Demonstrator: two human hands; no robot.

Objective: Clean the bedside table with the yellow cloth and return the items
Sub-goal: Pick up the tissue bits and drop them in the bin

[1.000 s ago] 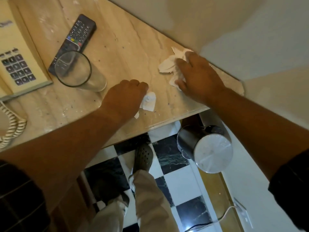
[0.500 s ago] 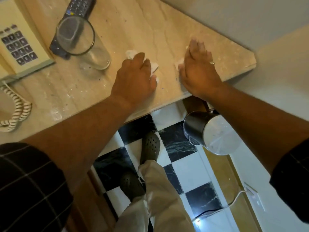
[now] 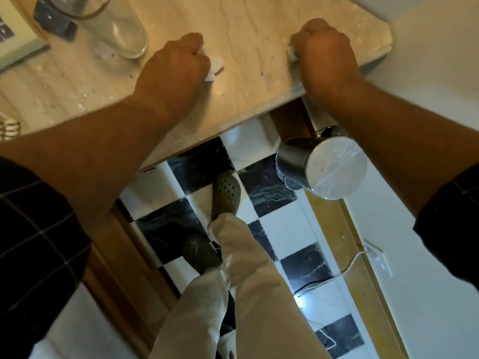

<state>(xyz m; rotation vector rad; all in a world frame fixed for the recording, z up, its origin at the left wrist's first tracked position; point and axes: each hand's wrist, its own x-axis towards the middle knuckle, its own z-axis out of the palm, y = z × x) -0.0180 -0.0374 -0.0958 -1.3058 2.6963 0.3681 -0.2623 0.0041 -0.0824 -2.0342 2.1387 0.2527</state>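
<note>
The beige marble bedside table [image 3: 248, 27] fills the top of the head view. My left hand [image 3: 173, 71] is fisted on its top, with a crumpled white tissue [image 3: 215, 68] sticking out of the fist. Near the table's right front corner, my right hand [image 3: 326, 53] is fisted around another white tissue [image 3: 291, 51], only a corner of which shows. An empty clear glass [image 3: 114, 24] stands left of my left hand. Behind it lie the dark remote [image 3: 55, 24] and the cream telephone [image 3: 15, 45]. No yellow cloth is in view.
A steel pedal bin [image 3: 321, 167] stands on the black-and-white tiled floor [image 3: 272, 229] below the table's right corner. My legs and dark clogs [image 3: 225, 193] are under the table's front edge. A white cable [image 3: 347, 270] runs to a wall socket at the right. The phone's coiled cord [image 3: 10, 126] hangs left.
Both hands have gone from flat on the tissues to tight fists around them, and the tissues are now bunched inside. The view has dipped toward the floor and drawn nearer.
</note>
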